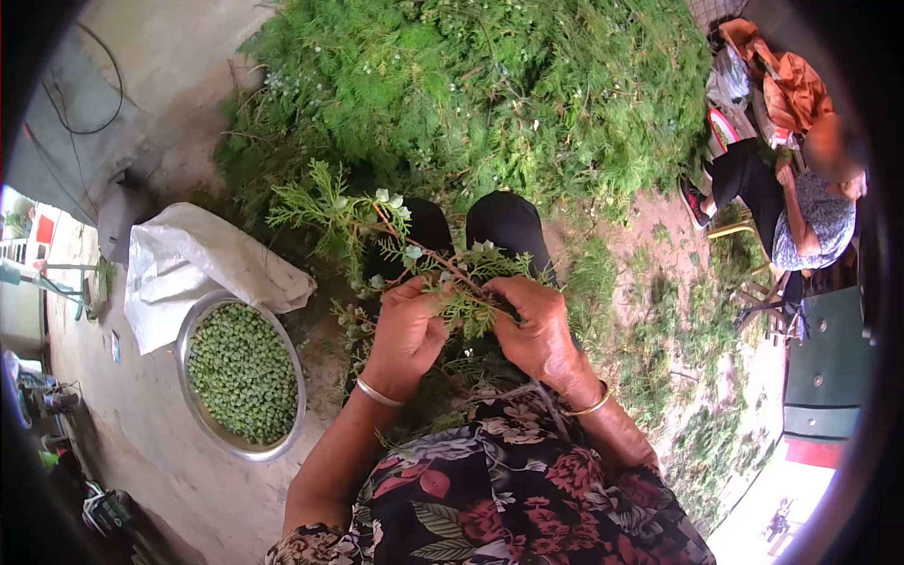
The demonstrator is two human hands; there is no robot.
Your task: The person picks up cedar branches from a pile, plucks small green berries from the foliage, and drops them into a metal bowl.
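Above my lap I hold a leafy evergreen branch (414, 247) with a reddish-brown stem and several pale green cones. My right hand (539, 325) is closed around the stem end of it. Fingers pinched together, my left hand (407, 325) is at the lower side of the same branch; whether a cone is between the fingertips is hidden. Left of me a metal basin (299, 395) stands on the floor, filled with small green cones (240, 372). A large heap of cut green branches (471, 94) lies in front of my knees.
A white woven sack (202, 268) lies against the basin's far side. At the right, another person (815, 212) sits near an orange cloth (791, 85). Loose green sprigs (659, 330) litter the floor to my right. A black cable (118, 85) hangs at the upper left.
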